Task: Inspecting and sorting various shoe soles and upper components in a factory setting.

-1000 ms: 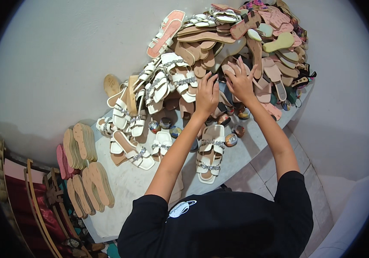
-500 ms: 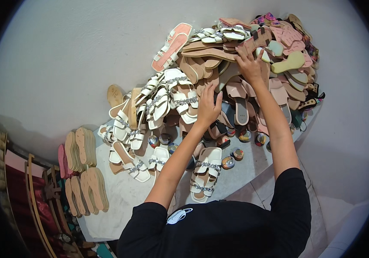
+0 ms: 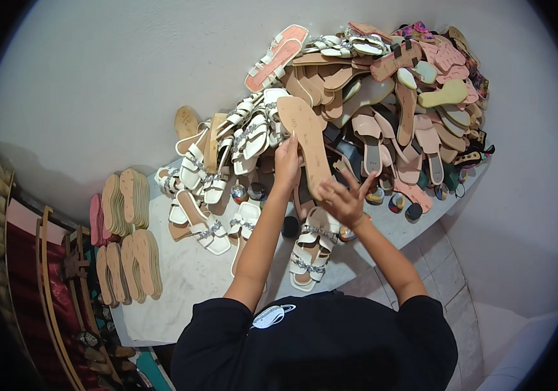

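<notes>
A long tan shoe sole (image 3: 305,140) is held up over the front of a shoe pile, with my left hand (image 3: 286,164) closed on its left edge. My right hand (image 3: 344,201) is by the lower, narrow end of that sole, its fingers spread. Whether its fingertips touch the sole is hard to tell. White sandals with jewelled straps (image 3: 251,140) lie heaped to the left. Below my right hand rests a pair of white sandals (image 3: 309,257) on the pale tabletop (image 3: 181,287). Pink slide sandals (image 3: 370,140) lie to the right.
Stacked tan soles (image 3: 142,260) stand at the table's left end. More loose soles and pink pieces (image 3: 445,55) pile up at the back right against the wall (image 3: 129,58). Small multicoloured round heels (image 3: 396,202) sit along the front edge. A wooden rack (image 3: 48,274) is at far left.
Both hands have come back from the far pile toward me. My left hand now holds a tan sole, and my right hand has moved down and left beside it. The view has shifted slightly.
</notes>
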Motion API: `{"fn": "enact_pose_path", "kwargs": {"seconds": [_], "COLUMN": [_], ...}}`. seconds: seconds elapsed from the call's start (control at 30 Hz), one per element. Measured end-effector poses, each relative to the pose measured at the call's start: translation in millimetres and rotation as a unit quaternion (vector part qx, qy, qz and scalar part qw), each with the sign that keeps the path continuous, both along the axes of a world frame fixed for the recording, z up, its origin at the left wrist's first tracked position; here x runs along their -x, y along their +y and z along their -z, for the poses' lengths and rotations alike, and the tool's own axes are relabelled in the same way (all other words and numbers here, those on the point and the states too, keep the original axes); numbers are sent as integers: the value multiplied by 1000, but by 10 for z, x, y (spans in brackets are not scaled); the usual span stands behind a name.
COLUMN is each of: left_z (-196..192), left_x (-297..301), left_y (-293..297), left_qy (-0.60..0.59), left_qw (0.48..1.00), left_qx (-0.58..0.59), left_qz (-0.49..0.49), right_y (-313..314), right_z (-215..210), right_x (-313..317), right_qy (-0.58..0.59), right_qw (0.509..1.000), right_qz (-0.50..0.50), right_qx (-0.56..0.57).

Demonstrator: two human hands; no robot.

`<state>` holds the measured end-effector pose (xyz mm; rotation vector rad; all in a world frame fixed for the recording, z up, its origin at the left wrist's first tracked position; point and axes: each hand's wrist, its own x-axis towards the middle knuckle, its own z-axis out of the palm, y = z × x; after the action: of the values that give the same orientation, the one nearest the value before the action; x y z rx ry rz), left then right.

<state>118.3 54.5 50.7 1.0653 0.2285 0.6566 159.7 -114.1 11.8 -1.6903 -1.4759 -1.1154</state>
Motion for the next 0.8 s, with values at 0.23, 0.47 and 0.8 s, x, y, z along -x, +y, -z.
{"fn": "enact_pose_path", "kwargs": {"seconds": [0.23, 0.47, 0.8], "left_z": [169, 173, 181], "left_x": [670, 1174, 2010], "left_y": [-238, -441, -87], "left_qy": [28, 1, 23], "left_qw": [999, 999, 996], "left_qx": [-33, -29, -76], "left_qz": [7, 39, -28], "right_y": [-122, 502, 666], "right_z": [-115, -864, -462], "right_x": [481, 166, 1138], "right_qy": [98, 59, 29], "right_qw": [977, 974, 949], "right_qz": [-171, -62, -57], "right_qx": [84, 212, 308]}}
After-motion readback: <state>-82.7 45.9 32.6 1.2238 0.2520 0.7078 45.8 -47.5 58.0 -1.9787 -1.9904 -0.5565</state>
